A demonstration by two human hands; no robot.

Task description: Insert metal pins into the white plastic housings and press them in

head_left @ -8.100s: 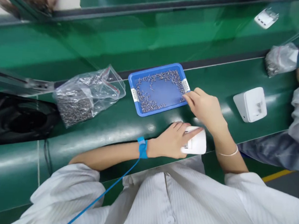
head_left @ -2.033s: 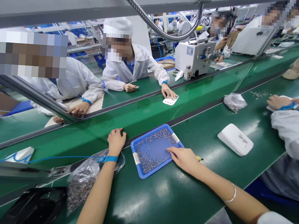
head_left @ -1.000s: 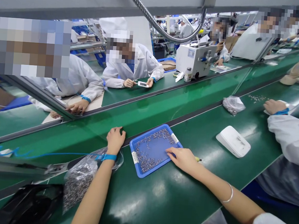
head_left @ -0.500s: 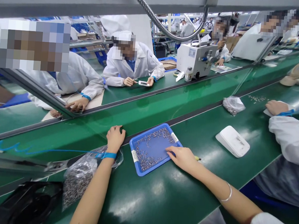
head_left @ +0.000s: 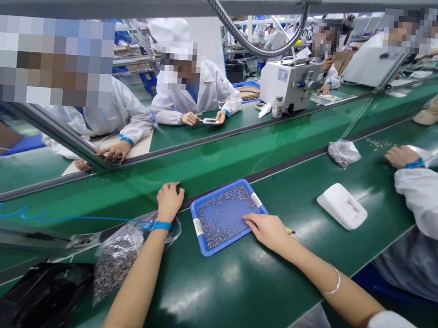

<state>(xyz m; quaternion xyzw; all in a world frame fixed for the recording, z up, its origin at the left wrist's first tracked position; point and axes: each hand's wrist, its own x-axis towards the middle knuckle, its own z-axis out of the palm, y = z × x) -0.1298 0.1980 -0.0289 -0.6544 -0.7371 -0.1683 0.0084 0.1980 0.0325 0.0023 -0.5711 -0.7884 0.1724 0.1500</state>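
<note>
A blue tray (head_left: 203, 250) with white labels on two sides lies on the green workbench. Small metal pieces, like screws (head_left: 217, 236), are heaped along its sides around a bare middle. My right hand (head_left: 268, 232) reaches over the tray's right rim, thumb and index fingertips close together above the bare floor; anything between them is too small to make out. Left of the tray, my left hand (head_left: 169, 200) rests palm down at the bench's far edge, fingers apart, a blue wrist strap (head_left: 160, 226) around the wrist. Beside that forearm sits a clear bag (head_left: 116, 262) of similar metal pieces.
A white box-like device (head_left: 342, 206) and a small bag of parts (head_left: 343, 153) lie to the right, near a co-worker's hand (head_left: 401, 157). A black object (head_left: 40, 296) is at lower left. Co-workers sit across the green channel (head_left: 219, 156), beside a white machine (head_left: 286, 86).
My hands and the tray hold nearly the same places; the view has shifted slightly. At right, the co-worker's hand has moved a little left.
</note>
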